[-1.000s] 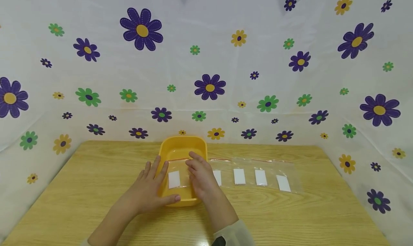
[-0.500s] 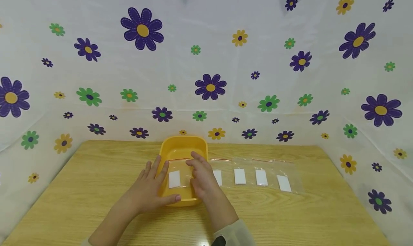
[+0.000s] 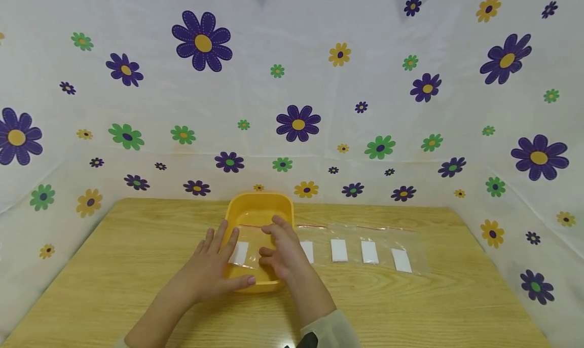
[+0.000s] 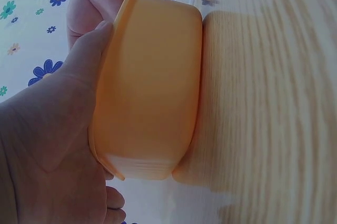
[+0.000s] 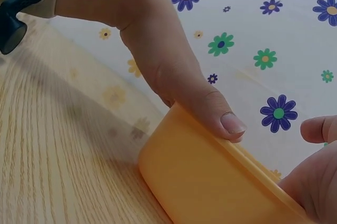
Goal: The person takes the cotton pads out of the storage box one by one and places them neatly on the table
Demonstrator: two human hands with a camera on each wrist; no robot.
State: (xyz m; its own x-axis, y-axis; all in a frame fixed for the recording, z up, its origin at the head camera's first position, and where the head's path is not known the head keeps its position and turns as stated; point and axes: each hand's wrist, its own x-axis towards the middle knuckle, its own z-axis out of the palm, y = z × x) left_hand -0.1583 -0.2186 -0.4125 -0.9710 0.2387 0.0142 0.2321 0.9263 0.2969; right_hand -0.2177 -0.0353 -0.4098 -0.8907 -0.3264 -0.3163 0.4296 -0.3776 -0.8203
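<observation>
A yellow plastic tub (image 3: 260, 287) stands on the table. In it lies a clear zip bag (image 3: 253, 236) with a red line along its top and a white rectangle (image 3: 240, 253) inside, partly under the left fingers. My left hand (image 3: 207, 267) rests over the tub's left side, fingers spread and straight, the thumb along the front rim; the left wrist view shows this hand (image 4: 58, 129) against the tub's outer wall (image 4: 150, 76). Over the right side reaches my right hand (image 3: 287, 252), thumb and fingers apart, beside the bag. Whether it touches the bag is unclear.
To the tub's right, several more clear zip bags (image 3: 351, 235) lie in an overlapping row, each with a white rectangle (image 3: 338, 250). The wood-grain table (image 3: 150, 246) ends at a flower-printed cloth (image 3: 255, 94) behind and at both sides.
The bag in the tub has shifted left, its white rectangle now partly under the left fingers. My right thumb and fingers have spread apart. My left hand has stayed in place.
</observation>
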